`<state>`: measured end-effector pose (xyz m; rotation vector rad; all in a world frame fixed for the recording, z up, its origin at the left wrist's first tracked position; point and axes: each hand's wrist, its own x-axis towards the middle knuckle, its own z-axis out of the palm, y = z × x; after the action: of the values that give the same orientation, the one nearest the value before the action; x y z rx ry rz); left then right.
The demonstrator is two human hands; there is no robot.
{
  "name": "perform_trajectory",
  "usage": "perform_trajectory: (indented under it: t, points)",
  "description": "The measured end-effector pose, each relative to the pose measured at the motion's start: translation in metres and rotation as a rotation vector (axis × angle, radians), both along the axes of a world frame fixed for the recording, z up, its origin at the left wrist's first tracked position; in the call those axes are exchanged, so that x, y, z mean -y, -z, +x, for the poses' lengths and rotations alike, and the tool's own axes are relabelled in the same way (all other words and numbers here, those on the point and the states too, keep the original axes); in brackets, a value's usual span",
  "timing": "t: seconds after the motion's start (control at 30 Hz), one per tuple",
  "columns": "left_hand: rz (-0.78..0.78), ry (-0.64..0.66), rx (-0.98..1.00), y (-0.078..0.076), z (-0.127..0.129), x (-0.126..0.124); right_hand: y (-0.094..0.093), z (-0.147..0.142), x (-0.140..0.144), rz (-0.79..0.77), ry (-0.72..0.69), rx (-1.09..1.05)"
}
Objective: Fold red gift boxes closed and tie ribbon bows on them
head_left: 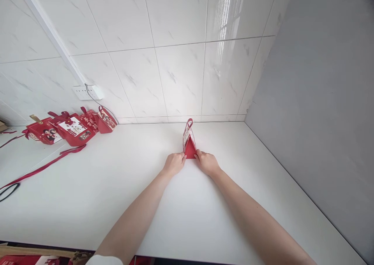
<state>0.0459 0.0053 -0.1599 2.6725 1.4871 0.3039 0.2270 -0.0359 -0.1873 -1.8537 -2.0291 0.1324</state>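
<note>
Where white worktop (187, 202) meets tiled wall: one small red paper gift box (189, 140), upright, roughly triangular in side profile, narrowing to a looped handle at top, printed white panel on its left face, plain matte red end toward the camera. Sits well back on the counter, near the rear wall, about centre of view. Left hand (174, 164) at lower left corner of box, fingers curled narrow, tips pressed to the red edge; right hand (207, 162) at lower right corner, fingers likewise curled in and touching the base. Grip pinching or merely steadying: cannot tell, too small. Both forearms bare, stretched forward; scrap of white sleeve at bottom edge. Worktop smooth, matte, flat. Wall tiles (181, 74) glossy white with faint grey veining, large rectangles, window glare on upper right tile. Right side wall (321, 101) plain grey, dull finish. Far left on the counter: cluster of similar red boxes (73, 128), about four countable, lying or leaning against each other, printed with white and dark patches, one with a tan tag; exact count uncertain where they overlap. One long red ribbon (43, 165) trailing flat across the counter from the cluster toward the left edge. One white wall socket (87, 92) above the cluster, a thin cable hanging from it.
</note>
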Motion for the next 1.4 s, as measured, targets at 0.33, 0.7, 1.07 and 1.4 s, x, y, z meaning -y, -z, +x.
perform_trajectory:
  t: [0.33, 0.7, 1.07, 1.4]
  points:
    - [0.06, -0.026, -0.045, -0.001, 0.006, 0.0, -0.003, -0.002, 0.0, 0.017, 0.049, -0.038]
    - [0.021, 0.004, -0.014, 0.001, -0.002, -0.002, -0.001, 0.004, -0.002, -0.027, -0.014, -0.05]
    - [0.001, -0.044, 0.044, 0.002, -0.002, -0.002, -0.003, 0.003, 0.0, -0.028, 0.018, -0.131]
    - [0.028, 0.027, 0.072, 0.0, -0.004, -0.001, -0.004, 0.003, 0.001, 0.006, -0.003, -0.152]
